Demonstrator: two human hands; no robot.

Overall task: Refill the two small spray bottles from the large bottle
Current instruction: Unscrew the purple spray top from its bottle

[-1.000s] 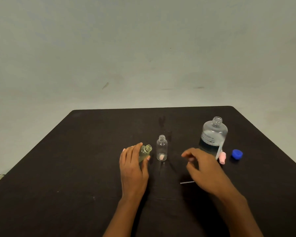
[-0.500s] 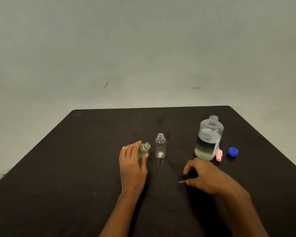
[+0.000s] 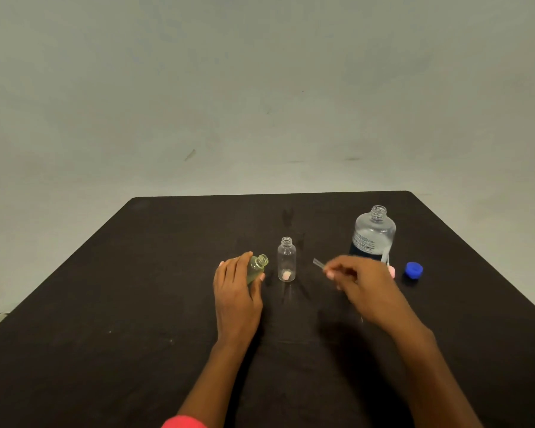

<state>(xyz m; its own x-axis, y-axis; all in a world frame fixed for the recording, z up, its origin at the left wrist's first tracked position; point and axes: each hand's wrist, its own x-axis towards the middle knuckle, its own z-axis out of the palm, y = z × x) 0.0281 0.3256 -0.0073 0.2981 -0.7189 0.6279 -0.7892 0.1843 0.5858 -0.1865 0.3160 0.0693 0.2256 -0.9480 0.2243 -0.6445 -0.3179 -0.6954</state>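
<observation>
Grey wall is seen behind a black table [image 3: 136, 304], on which everything is laid out. Near the middle a clear bottle [image 3: 286, 257] stands upright and uncapped, and a pink bit [image 3: 285, 275] is seen at its base.

Just beside it, at nine o'clock, a green bottle [image 3: 258, 267] is held tilted, its open neck pointed toward one o'clock and yellow-green liquid seen inside. It is grasped by the left hand [image 3: 237, 295], with the fingers curled over it and the thumb against its side.

At two o'clock from the clear bottle, well apart, the large bottle [image 3: 373, 233] stands upright with its neck open and a printed label on its side. A blue cap [image 3: 414, 270] lies near its foot at four o'clock. A pink cap [image 3: 392, 271] at that foot is partly hidden by the right hand [image 3: 362, 288].

That hand is raised between the clear bottle and the large bottle, and a thin tube [image 3: 318, 264] is pinched in its fingertips. The tube is blurred and is perhaps a sprayer's dip tube; its free end points toward ten o'clock.

A red sleeve [image 3: 183, 423] is seen at six o'clock, at the frame's lower edge.
</observation>
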